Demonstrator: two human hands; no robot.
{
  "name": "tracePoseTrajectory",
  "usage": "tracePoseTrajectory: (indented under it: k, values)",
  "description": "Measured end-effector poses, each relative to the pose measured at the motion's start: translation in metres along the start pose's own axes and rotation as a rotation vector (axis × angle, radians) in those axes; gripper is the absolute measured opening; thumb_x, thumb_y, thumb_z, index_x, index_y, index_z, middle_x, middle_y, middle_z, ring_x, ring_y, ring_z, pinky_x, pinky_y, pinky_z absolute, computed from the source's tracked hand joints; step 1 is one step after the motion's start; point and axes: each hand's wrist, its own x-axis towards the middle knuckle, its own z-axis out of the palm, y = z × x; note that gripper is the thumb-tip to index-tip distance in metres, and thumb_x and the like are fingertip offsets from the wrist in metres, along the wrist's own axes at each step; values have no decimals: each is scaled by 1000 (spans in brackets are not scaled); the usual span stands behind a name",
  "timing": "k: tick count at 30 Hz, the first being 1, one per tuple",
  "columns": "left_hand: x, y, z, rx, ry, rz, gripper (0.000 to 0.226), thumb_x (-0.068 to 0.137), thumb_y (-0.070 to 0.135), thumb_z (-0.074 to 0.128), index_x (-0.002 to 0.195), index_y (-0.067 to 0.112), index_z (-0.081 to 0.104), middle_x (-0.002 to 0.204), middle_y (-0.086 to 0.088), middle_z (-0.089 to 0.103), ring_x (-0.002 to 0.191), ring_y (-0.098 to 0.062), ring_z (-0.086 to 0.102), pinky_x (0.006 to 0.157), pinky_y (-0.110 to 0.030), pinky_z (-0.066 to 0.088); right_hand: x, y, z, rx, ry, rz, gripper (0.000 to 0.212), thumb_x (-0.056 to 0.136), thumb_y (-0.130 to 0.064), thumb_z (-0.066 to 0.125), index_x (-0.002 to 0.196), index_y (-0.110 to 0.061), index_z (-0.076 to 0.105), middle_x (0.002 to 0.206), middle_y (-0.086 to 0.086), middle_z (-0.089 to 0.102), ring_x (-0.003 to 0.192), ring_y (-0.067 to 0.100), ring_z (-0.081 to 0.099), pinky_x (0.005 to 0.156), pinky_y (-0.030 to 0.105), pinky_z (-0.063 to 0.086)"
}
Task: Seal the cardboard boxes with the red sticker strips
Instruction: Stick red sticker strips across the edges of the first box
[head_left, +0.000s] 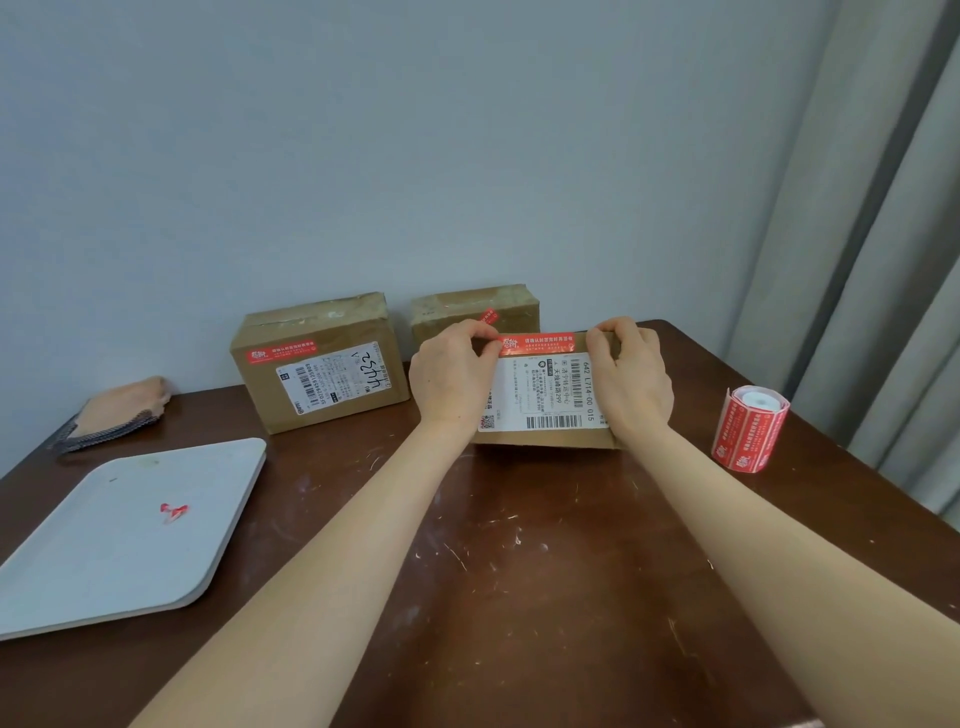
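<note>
- Left hand (452, 374): pinches left end of red sticker strip (537, 343)
- Right hand (631, 371): fingers curled over cardboard box (545, 440) top, near desk (519, 571) far edge
- Sticker roll (750, 428): desk's right edge

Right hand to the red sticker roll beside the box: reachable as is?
Probably yes. The red sticker roll stands on the brown table just right of the labelled cardboard box, nothing between. But the right hand grips that box and must let go first.

The brown table (519, 571) carried three cardboard boxes (317, 374) near its far edge, a sticker roll (750, 431) by its right edge, and a tray (104, 545) and cloth (124, 410) at its left.
</note>
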Motion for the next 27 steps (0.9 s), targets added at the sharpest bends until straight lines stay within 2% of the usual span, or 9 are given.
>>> tracePoseTrajectory:
  k: [7,14,19,23,27]
  values:
    - [1,1,4,17,-18,11,14,86,33,63,97,27,71,101,11,71,92,-13,64,75,-27,44,2,3,-1,-3,15,1,24,97,-42,37,107,-28,54,118,-1,50,93,19,55,70,32,36]
    - [0,9,7,57,-53,13,12,87,33,62,97,29,69,102,11,69,93,-13,62,72,-29,46,4,8,-7,-19,26,-1,26,97,-42,37,108,-27,54,118,0,51,95,18,55,70,32,35]
    - [2,9,2,6,-64,-24,16,86,31,63,102,27,62,103,12,68,82,-6,57,68,-24,37,5,10,-5,-21,33,-7,26,96,-43,37,109,-28,54,120,0,51,97,19,55,72,33,40]
    - [-1,3,3,-14,-49,56,23,87,31,62,110,30,67,115,14,64,97,-8,61,73,-21,39,4,11,-4,-25,35,-14,26,96,-44,37,109,-28,54,121,0,51,98,19,55,73,34,41]
    - [-4,2,6,-43,-20,78,15,87,31,62,98,30,72,113,15,64,96,-5,60,71,-21,36,4,12,-4,-26,38,-16,26,96,-43,38,109,-27,54,121,0,51,97,19,55,72,33,39]
